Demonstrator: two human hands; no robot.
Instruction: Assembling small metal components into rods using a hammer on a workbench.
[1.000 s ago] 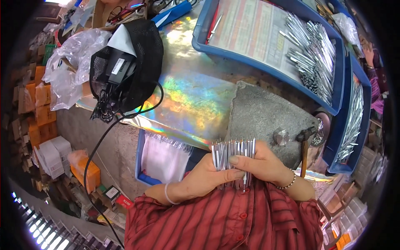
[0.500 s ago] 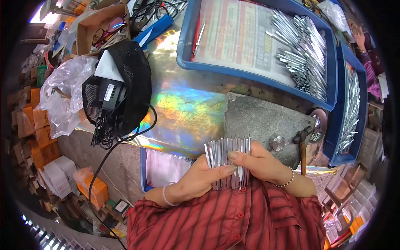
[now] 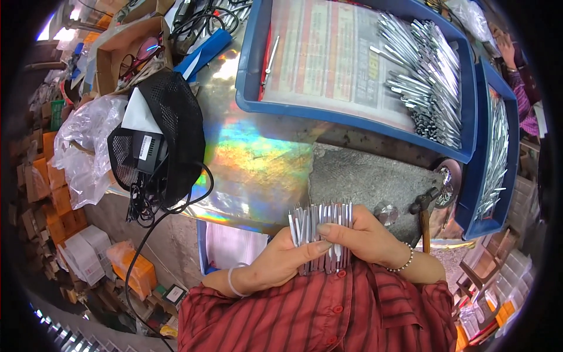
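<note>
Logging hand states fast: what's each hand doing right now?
Left hand: closed on the row of silver metal pieces.
Right hand: closed on the same row, from the other side.

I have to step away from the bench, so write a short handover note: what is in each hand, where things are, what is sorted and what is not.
Left hand and right hand: both grip one row of silver metal rods, held upright at the chest.
More rods lie piled in the big blue tray and in the narrow blue tray.
A hammer rests on the grey stone block.
Done: one bunch gathered. Left: the piles in both trays.
</note>
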